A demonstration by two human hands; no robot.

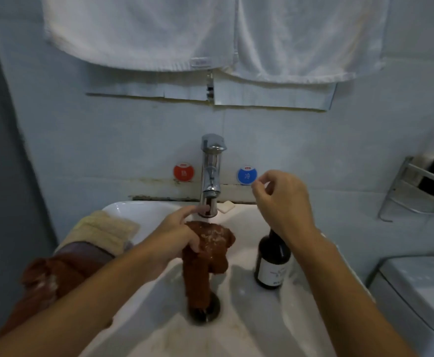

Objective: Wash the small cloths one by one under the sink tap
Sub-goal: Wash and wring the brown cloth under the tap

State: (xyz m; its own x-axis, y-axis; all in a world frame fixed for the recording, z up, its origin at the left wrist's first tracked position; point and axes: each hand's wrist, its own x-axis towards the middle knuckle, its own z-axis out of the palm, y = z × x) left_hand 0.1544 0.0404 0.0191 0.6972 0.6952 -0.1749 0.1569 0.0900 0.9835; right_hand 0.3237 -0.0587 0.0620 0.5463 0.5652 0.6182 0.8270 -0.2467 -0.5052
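Pale blue tiled wall in dim light. Two white towels hang at the far side above a mirror strip. A wire rack is mounted right.

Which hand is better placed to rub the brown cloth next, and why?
Probably the right hand: it hovers free beside the tap, while the left hand already grips the brown cloth under the water.

dark bottle crowding basin's right rim, cloth pile blocking left rim, tap overhead
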